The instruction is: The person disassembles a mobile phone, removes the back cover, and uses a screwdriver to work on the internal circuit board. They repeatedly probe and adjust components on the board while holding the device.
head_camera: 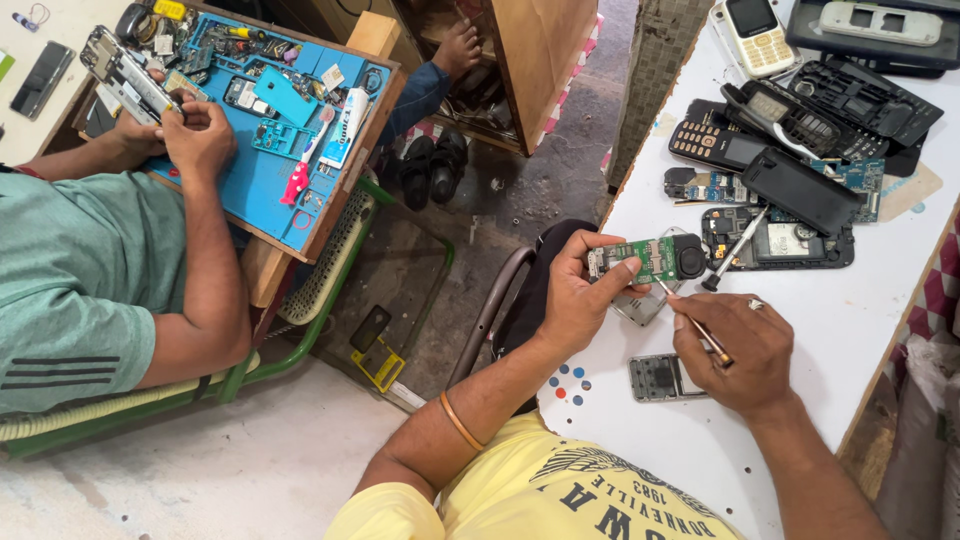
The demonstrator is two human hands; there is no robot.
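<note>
Head view: right hand [745, 350], at five o'clock, has its fingers clamped on a thin screwdriver [700, 328] whose tip meets the green phone circuit board [645, 258]. Left hand [580, 295], fingers closed on that board, holds it over the white surface [830, 320] edge at centre. A slip could gouge the board or drop it floorward. Loose keypad [660, 378] lies nearby; dismantled phones [790, 150] crowd two o'clock.

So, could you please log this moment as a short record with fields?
left hand: holds a green circuit board above the white table
right hand: grips a thin tool, tip near the board
beside: screwdriver, loose keypad, phone parts
co-worker: handling a phone frame over a blue mat
</note>
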